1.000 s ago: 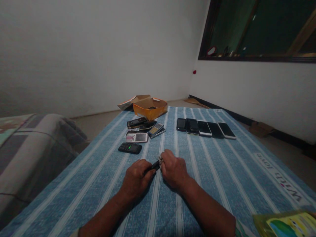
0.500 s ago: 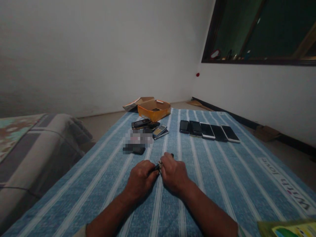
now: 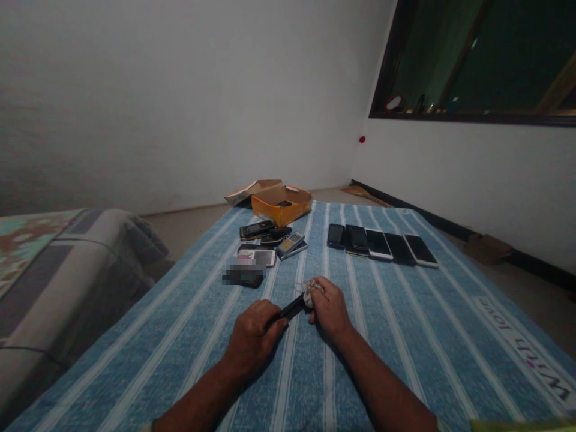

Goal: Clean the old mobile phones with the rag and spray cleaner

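Observation:
My left hand [image 3: 252, 331] is closed around one end of a slim black mobile phone [image 3: 293, 307], which it holds tilted up and to the right over the cloth. My right hand [image 3: 332, 311] grips a crumpled whitish rag [image 3: 312, 293] at the phone's far end, where the two touch. Beyond my left hand lie a dark phone [image 3: 247, 278], partly blurred out, and a white phone with a keypad [image 3: 257, 257]. A blue-grey keypad phone [image 3: 290, 243] rests just right of them.
More phones [image 3: 257, 228] are piled before an open orange box [image 3: 288, 211] with its lid [image 3: 252, 191] behind. To the right, several phones [image 3: 380, 245] lie in a row on the blue striped cloth [image 3: 387, 336]. A covered seat or bed [image 3: 85, 282] stands at left.
My right hand has shifted right, towards the phone's far end, with the rag. More of the black phone shows between my hands. The view has tipped up slightly.

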Demonstrator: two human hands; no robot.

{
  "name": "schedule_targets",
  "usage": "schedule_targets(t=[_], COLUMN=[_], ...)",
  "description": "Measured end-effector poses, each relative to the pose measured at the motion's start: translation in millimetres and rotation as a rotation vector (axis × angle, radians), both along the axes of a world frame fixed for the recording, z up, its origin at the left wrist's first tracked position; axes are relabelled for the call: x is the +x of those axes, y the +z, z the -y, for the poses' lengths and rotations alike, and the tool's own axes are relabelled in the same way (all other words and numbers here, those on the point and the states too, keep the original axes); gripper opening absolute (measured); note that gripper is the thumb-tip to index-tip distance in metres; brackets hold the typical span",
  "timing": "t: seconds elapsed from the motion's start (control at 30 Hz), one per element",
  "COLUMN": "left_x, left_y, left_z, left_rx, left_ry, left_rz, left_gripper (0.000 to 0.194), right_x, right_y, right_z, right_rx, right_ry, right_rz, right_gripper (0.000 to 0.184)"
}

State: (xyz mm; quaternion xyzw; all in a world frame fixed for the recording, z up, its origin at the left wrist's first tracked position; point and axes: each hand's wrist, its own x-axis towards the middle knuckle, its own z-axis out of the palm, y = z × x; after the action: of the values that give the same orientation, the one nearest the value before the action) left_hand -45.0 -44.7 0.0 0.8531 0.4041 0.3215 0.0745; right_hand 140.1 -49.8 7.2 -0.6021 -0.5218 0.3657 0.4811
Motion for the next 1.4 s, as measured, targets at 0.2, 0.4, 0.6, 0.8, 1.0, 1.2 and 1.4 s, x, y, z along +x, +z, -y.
schedule_targets(t=[0.2, 0.4, 0.6, 0.8, 1.0, 1.2, 1.4], left_x=[-0.5, 1.1, 0.0, -0.1, -0.7, 0.9, 5.7], left_y=[-1.1, 2.2, 3.2, 5.4, 2.0, 4.3, 20.0], left_z=[-0.2, 0.6, 0.1, 1.9, 2.9, 5.6, 7.4], left_rx=[-0.022, -0.03, -0.069, -0.091, -0.071, -0.146, -0.249], left_ry=[0.02, 0.03, 0.037, 0.032, 0.041, 0.078, 0.166], left_rz=[0.035, 0.053, 0.037, 0.025, 0.027, -0.009, -0.219], left_gripper=[0.019, 0.02, 0.024, 0.021, 0.019, 0.015, 0.011], right_x=[-4.9, -22.0, -19.3, -1.8, -8.0, -10.0, -10.5], right_y=[-9.8, -8.2, -8.1, -10.2, -5.2, -13.0, -23.2], right_z=[0.8, 16.8, 8.8, -4.2, 0.3, -1.5, -2.0], right_rx=[0.259, 0.351, 0.311, 0.258, 0.074, 0.195, 0.283], right_ry=[-0.097, 0.048, 0.022, -0.084, -0.033, -0.068, -0.095], right_rz=[0.368, 0.86, 0.808, 0.413, 0.063, 0.164, 0.273], right_gripper=[0.021, 0.019, 0.017, 0.022, 0.02, 0.019, 0.02])
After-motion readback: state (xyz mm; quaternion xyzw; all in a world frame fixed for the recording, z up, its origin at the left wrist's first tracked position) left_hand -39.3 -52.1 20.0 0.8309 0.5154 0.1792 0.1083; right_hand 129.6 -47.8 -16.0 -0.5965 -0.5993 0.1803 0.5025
